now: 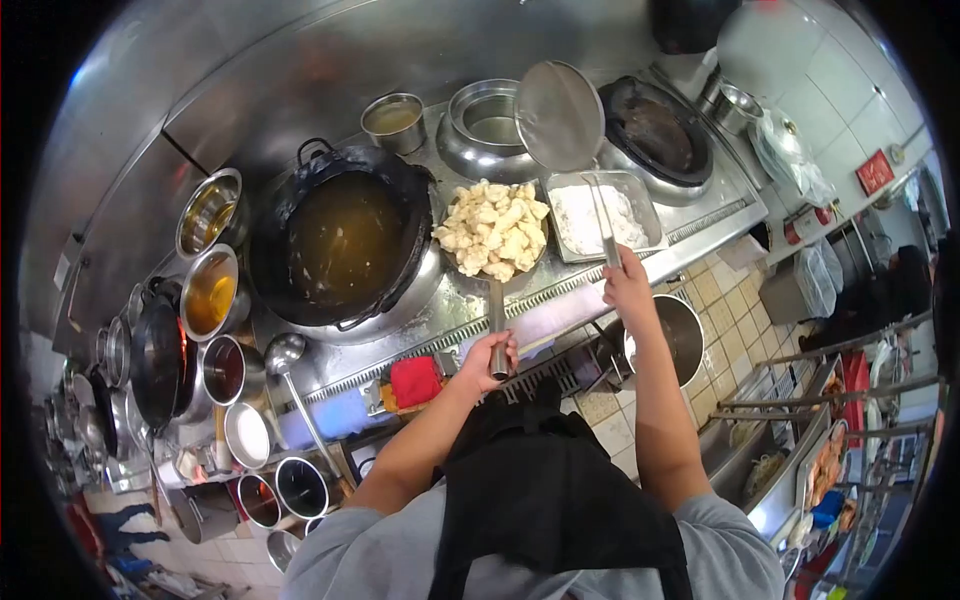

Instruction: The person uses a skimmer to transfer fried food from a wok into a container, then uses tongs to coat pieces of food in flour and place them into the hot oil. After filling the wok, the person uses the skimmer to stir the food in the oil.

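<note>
My left hand (488, 361) is closed round the metal handle (497, 305) of a round strainer, its bowl mostly hidden under a heap of pale yellow, battered-looking chunks (495, 228). This heap is beside a black wok (268, 215) of brownish oil. My right hand (630, 287) grips a flat mesh skimmer (560, 117) by its handle. The skimmer's round mesh is raised toward the back of the counter, partly in front of a steel pot (463, 140). Below its handle sits a square steel tray (655, 222) of white powder (590, 218).
A steel ladle (286, 350) lies left of me, near bowls of yellow liquid (212, 290) and dark sauce (224, 370). A red cloth (415, 382) rests at the counter edge. Behind stand a steel pot of liquid (393, 122) and a dark wok (660, 130). A large pot (675, 340) stands lower right.
</note>
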Demonstrator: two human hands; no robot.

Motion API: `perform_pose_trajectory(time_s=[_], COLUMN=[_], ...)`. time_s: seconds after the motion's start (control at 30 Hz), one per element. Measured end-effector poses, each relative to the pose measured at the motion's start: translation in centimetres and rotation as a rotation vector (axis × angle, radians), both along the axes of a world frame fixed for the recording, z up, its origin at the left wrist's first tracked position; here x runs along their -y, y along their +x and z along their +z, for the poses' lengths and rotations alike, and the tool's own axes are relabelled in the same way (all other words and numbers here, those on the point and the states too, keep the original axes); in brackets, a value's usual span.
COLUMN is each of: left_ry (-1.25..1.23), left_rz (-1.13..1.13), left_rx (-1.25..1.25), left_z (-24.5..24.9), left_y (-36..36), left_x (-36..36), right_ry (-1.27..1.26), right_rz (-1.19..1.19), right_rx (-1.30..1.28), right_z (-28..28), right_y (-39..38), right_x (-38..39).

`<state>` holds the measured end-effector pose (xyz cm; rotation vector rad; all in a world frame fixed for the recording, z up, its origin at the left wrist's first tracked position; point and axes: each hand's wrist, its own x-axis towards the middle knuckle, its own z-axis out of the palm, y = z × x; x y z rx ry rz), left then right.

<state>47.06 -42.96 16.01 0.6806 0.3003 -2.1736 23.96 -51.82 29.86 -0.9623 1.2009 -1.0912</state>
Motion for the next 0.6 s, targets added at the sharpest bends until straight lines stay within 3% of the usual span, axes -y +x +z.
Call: perform_pose_trajectory(time_s=[0.1, 0.37, 0.47, 0.6], left_ry=[0.003, -0.012, -0.004, -0.009], left_rz=[-0.052, -0.114, -0.129, -0.142], left_rx=[0.188, 0.127, 0.148, 0.163], left_z=[1.0, -0.6, -0.3, -0.4], left_y=[0.1, 0.4, 0.4, 0.3], left_x=[0.6, 0.9, 1.0, 1.1], right_ry=[-0.017, -0.032, 0.035, 0.077], right_rz=[-0.164, -0.431, -0.758, -0.829], right_rx=[0.007, 0.006, 0.129, 0.330], right_z=[-0.6, -2.1, -4.0, -10.3], right_y=[-3.4, -14.5, -18.7, -24.7], right_x=[-3.3, -13.7, -18.4, -25.8])
